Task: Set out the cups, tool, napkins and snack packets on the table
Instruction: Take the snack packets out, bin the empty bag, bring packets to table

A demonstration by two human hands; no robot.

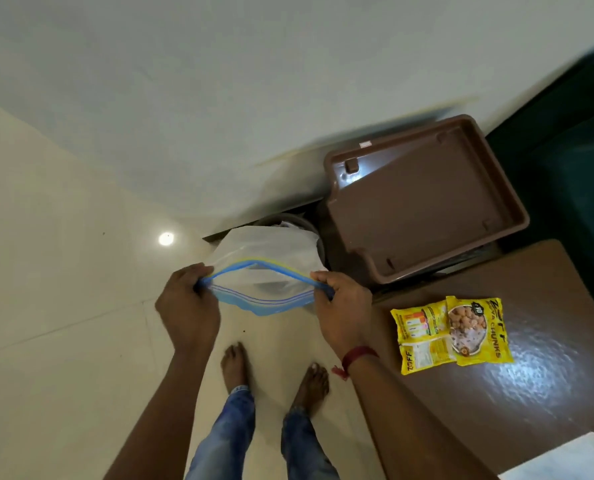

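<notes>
I hold a clear zip bag with a blue and yellow seal in front of me, above the floor. My left hand pinches the left end of its mouth and my right hand pinches the right end, so the mouth is pulled apart. What is inside the bag I cannot make out. Two yellow snack packets lie side by side, overlapping, on the dark brown table to my right.
A brown plastic tray sits tilted beyond the table's far corner, against the wall. A dark round bin stands behind the bag. A white sheet shows at the table's near right edge. My bare feet stand on cream floor tiles.
</notes>
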